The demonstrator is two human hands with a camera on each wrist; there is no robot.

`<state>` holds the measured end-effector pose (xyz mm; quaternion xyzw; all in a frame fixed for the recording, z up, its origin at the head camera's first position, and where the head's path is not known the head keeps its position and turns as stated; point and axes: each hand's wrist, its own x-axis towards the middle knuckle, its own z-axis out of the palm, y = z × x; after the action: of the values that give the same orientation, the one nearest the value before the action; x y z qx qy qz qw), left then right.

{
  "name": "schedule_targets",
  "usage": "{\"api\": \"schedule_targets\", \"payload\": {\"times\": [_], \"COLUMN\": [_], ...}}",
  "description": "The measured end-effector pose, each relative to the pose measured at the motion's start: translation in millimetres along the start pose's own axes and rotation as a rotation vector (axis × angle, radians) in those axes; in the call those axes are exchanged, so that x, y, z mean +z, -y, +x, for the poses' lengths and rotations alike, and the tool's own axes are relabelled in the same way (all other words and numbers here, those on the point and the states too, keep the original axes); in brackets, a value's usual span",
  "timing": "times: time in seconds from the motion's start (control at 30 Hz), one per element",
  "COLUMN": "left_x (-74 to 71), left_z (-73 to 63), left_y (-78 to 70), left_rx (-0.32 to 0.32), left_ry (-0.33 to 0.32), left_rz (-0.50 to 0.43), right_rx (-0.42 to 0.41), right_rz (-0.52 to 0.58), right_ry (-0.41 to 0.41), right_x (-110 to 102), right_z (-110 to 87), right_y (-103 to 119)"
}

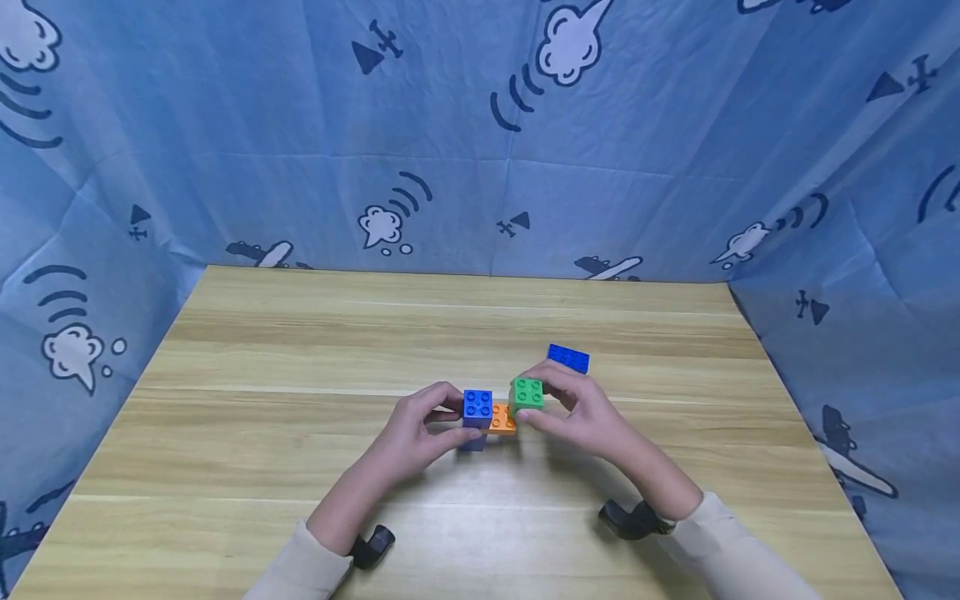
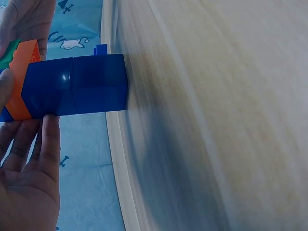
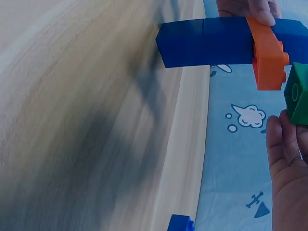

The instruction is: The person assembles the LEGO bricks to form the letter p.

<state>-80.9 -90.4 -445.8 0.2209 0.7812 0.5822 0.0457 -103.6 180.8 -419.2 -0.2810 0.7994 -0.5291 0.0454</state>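
Note:
A stack of blocks stands on the table: two blue bricks (image 3: 207, 43) at the bottom, an orange brick (image 1: 502, 419) jutting out to the right, and a blue brick (image 1: 477, 407) on top. My left hand (image 1: 423, 429) holds this stack between thumb and fingers near the orange layer. Pinched in my right hand (image 1: 585, 410) is a green brick (image 1: 528, 393), studs facing up. In the right wrist view the green brick (image 3: 299, 94) is tilted and close over the orange brick's bare studs.
Behind my right hand a loose blue brick (image 1: 568, 358) lies on the wooden table (image 1: 300, 350). A blue patterned curtain (image 1: 450, 108) hangs along the back and both sides. Dark wrist straps (image 1: 633, 521) show at the cuffs.

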Motion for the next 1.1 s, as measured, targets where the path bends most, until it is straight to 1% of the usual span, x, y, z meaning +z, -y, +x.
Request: {"api": "schedule_targets", "payload": {"times": [0.17, 0.47, 0.63, 0.87, 1.1], "left_x": [-0.4, -0.3, -0.5, -0.5, -0.5], "left_z": [0.2, 1.3, 1.5, 0.8, -0.5], "left_y": [0.6, 2.3, 1.9, 2.0, 1.6], "left_rx": [-0.016, 0.001, 0.005, 0.000, -0.003], "left_ry": [-0.002, -0.001, 0.006, 0.013, 0.013], "left_rz": [-0.003, -0.008, -0.005, -0.005, -0.001], "right_rx": [-0.027, -0.080, -0.087, -0.068, -0.104], "right_rz": [-0.008, -0.009, -0.020, -0.068, -0.099], "right_ry": [0.021, 0.037, 0.043, 0.038, 0.041], "right_x": [2.2, 3.8, 4.1, 5.0, 5.2], "right_z": [0.3, 2.2, 0.9, -1.4, -1.7], "right_y": [0.6, 1.9, 2.5, 4.6, 4.0]}}
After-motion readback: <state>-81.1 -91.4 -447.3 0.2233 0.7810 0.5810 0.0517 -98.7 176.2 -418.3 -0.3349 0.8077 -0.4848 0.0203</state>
